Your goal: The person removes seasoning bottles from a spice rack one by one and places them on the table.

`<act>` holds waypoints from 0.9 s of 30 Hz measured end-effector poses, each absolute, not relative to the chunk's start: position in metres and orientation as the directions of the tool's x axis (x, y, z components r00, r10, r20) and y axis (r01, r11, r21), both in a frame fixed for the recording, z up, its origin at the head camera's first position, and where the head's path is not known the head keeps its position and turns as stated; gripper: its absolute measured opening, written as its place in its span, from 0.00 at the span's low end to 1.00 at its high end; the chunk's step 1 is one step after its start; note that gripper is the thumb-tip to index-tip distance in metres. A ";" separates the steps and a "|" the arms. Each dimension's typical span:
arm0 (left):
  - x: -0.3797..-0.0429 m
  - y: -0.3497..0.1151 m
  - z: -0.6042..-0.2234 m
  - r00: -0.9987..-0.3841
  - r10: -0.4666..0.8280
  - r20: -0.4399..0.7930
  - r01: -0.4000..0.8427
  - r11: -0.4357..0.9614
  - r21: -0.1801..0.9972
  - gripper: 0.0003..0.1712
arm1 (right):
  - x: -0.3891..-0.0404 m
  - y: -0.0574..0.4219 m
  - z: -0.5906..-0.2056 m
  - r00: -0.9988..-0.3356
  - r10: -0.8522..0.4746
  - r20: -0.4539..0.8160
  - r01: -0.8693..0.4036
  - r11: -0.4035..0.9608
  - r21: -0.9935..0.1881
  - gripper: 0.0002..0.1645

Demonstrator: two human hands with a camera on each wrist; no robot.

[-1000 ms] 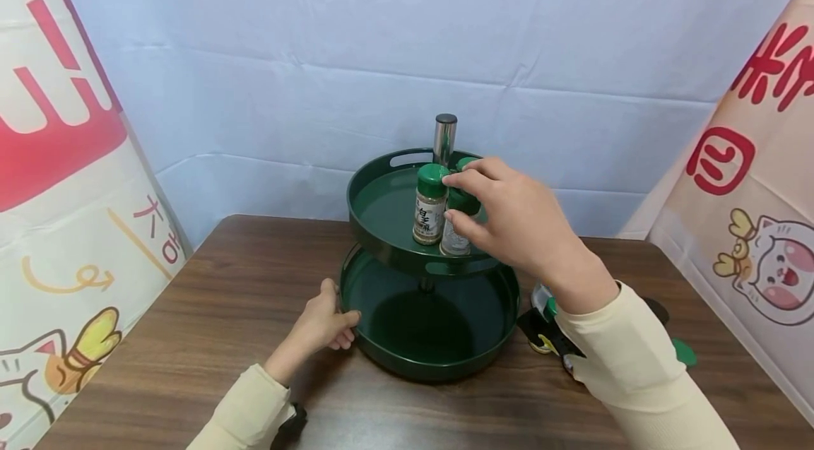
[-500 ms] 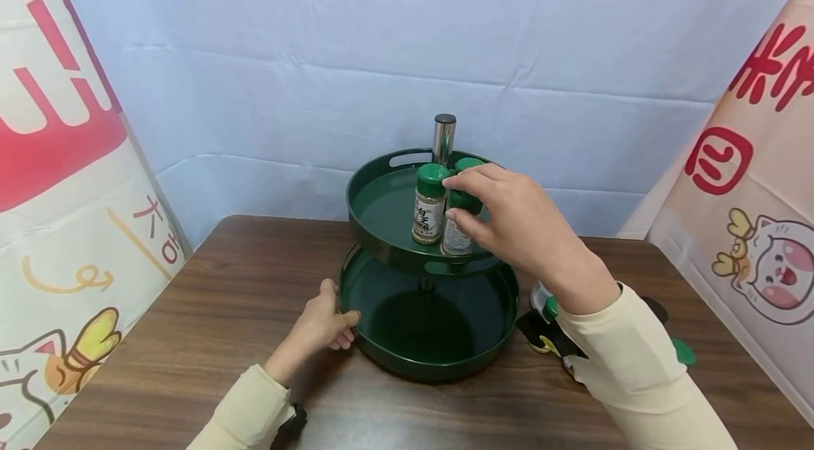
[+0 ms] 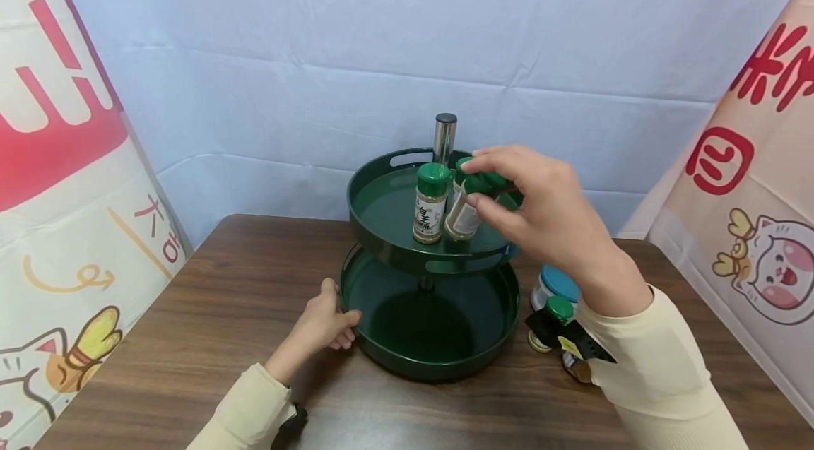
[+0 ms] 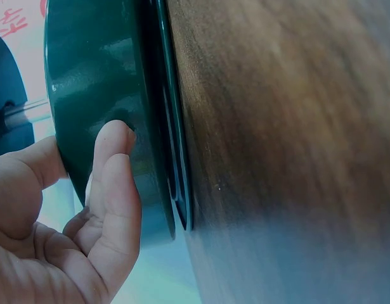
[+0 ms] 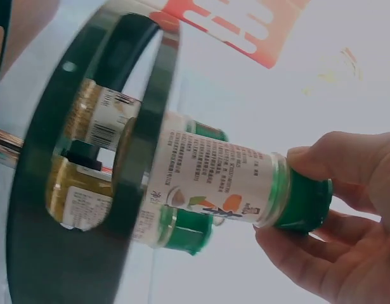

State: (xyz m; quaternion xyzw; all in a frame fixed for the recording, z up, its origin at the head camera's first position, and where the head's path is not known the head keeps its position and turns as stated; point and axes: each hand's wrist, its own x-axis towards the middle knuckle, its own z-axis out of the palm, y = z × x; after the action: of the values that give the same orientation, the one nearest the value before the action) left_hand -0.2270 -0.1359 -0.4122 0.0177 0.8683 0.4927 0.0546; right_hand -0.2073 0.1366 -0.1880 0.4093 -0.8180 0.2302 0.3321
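Note:
My right hand [image 3: 540, 203] pinches the green cap of a spice jar [image 5: 214, 177] between thumb and fingers. This jar leans over the upper tray [image 3: 381, 203] of a dark green two-tier stand; whether its base touches the tray I cannot tell. Just left of it, a green-capped jar of pale seeds [image 3: 429, 213] stands upright, and another green cap [image 3: 463, 167] shows behind. Low on the left, my left hand [image 3: 321, 319] grips the rim of the lower tray [image 4: 99, 69], thumb at the edge and fingers against the outer wall.
Right of the stand, a blue-lidded jar [image 3: 559, 284] and a green-capped jar [image 3: 559, 309] stand on the wooden table [image 3: 254, 273], partly behind my wrist strap. A metal post [image 3: 444, 135] rises through the upper tray. Printed cloths hang at both sides.
My right hand has shifted right and slightly up, and the jar it holds has gone from upright to tilted. The blue lid on the table has come into view. My left hand stays put.

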 end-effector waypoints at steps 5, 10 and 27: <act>-0.228 -0.136 -0.412 -0.993 0.085 -0.078 -0.022 0.519 0.855 0.28 | -0.206 0.140 -0.186 -0.433 -0.501 0.750 -0.814 0.574 -0.086 0.17; -0.228 -0.137 -0.412 -0.993 0.090 -0.077 -0.020 0.517 0.856 0.29 | -0.206 0.141 -0.186 -0.436 -0.505 0.745 -0.810 0.581 -0.081 0.17; -0.227 -0.135 -0.412 -0.994 0.081 -0.069 -0.018 0.511 0.859 0.28 | -0.196 0.163 -0.184 -0.472 -0.486 0.735 -0.790 0.603 -0.109 0.21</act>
State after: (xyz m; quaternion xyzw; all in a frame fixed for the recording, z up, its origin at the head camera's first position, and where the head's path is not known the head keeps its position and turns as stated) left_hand -0.2265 -0.1353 -0.4122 0.0182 0.8678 0.4941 0.0503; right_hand -0.1959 0.1625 -0.1844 0.3851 -0.8283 0.2236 0.3399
